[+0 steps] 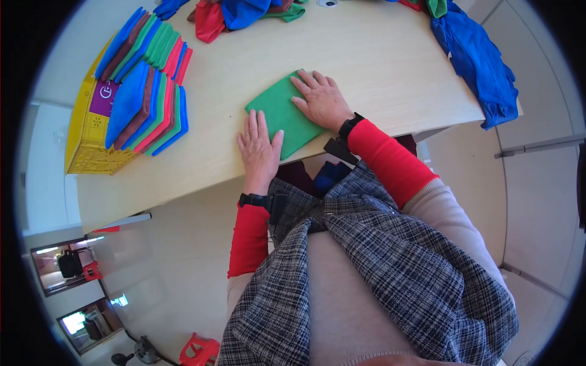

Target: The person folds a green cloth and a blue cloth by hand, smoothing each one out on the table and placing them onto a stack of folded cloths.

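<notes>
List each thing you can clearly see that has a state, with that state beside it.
Green cloth: folded, lying flat
Left hand: open, on the cloth
Right hand: open, on the cloth
Cloths in rows: folded
Far heap: crumpled
Blue cloth at right: rumpled
Plaid jacket: open

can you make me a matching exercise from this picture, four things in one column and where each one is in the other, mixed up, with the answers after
Things
1. green cloth
2. yellow box
3. red stool
4. blue cloth

Places
A. draped over the right edge of the table
B. away from the table, at the lower left of the view
C. under the left hand and right hand
D. at the table's left end, by the folded cloths

Right pairs: 1-C, 2-D, 3-B, 4-A
</notes>
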The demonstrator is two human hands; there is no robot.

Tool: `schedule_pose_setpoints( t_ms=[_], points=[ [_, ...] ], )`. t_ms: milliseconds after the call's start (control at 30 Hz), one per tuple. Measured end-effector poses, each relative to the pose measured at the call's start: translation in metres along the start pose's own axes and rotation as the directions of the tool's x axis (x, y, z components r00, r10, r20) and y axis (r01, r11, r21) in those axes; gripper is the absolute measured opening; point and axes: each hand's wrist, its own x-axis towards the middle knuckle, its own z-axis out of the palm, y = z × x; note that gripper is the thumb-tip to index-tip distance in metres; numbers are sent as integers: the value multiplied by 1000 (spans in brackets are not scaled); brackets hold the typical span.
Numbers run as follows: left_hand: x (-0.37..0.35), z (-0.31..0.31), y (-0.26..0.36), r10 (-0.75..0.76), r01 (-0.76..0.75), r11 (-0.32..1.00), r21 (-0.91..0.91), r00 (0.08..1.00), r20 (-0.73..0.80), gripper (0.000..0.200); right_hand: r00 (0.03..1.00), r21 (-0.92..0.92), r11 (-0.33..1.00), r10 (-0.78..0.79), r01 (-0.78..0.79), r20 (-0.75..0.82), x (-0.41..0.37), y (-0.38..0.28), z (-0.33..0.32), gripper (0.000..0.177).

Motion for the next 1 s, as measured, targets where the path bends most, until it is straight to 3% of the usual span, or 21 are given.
schedule_pose_setpoints(
  t_ms=[267,400,500,667,1000],
  points=[
    [-2,-12,5,-5,5,1000,0,1000,13,70,999,4,1000,17,-17,40,-16,8,-18,57],
    [-1,-11,12,59,-60,998,-34,998,-33,69,999,-114,993,-36,33,-23,-19,-2,-29,57],
    [3,-2,17,68,-69,997,27,998,8,68,977,21,977,-212,213,-8,-9,-30,-32,57],
    [6,-2,16,75,-78,994,83,996,42,68,979,128,971,-203,200,10,-5,-45,-3,56],
    [4,-2,14,77,-84,992,92,994,81,68,994,-3,994,-110,110,6,-6,-29,2,60]
  ],
)
